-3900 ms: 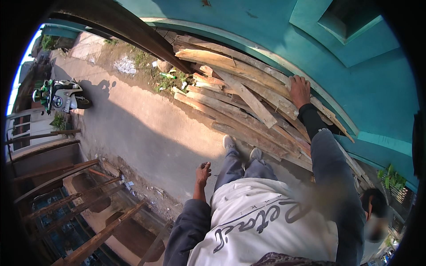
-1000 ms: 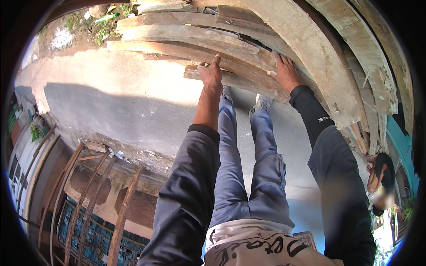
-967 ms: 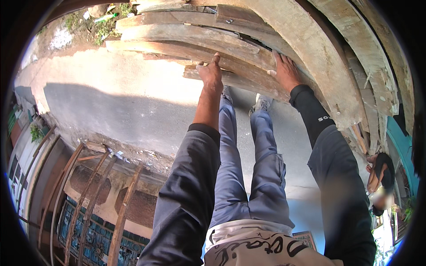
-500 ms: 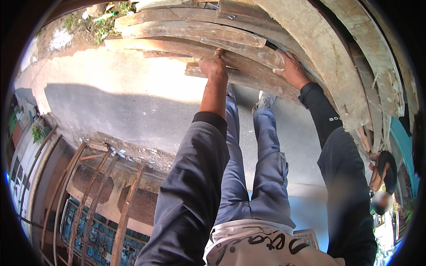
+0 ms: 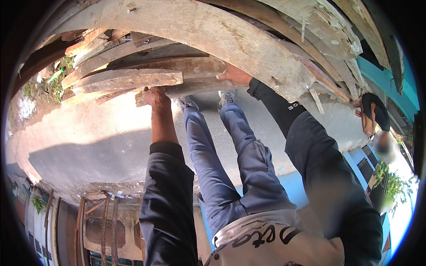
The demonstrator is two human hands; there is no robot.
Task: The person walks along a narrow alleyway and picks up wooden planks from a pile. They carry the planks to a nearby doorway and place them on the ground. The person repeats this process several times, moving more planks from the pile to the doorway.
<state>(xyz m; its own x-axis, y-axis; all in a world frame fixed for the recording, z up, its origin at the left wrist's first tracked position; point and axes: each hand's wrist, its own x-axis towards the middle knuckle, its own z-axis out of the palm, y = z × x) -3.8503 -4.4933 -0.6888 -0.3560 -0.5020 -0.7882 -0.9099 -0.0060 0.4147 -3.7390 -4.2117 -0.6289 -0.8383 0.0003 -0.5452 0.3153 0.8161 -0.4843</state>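
Note:
My left hand [image 5: 157, 95] is closed at the lower edge of the plank pile, just under the end of a short, rough plank [image 5: 128, 80]. Its fingertips are partly hidden by the wood. Further right, my right hand [image 5: 234, 74] grips the end of another weathered plank [image 5: 191, 67], fingers behind and thumb below. A long, wide plank [image 5: 177, 29] arches across the view above both hands and partly covers the right one.
More old boards [image 5: 324, 26] with splintered ends are stacked at the upper right. A person [image 5: 375, 113] bends over at the far right. Below the pile lies grey pavement [image 5: 97, 155]; upright wooden poles [image 5: 105, 226] stand at the lower left. Protruding nails [image 5: 131, 9] show in the wood.
The view has swung, so the pile's left end and the long plank show more fully. Both hands appear further left and stay on the planks; the left now sits by the short plank's end.

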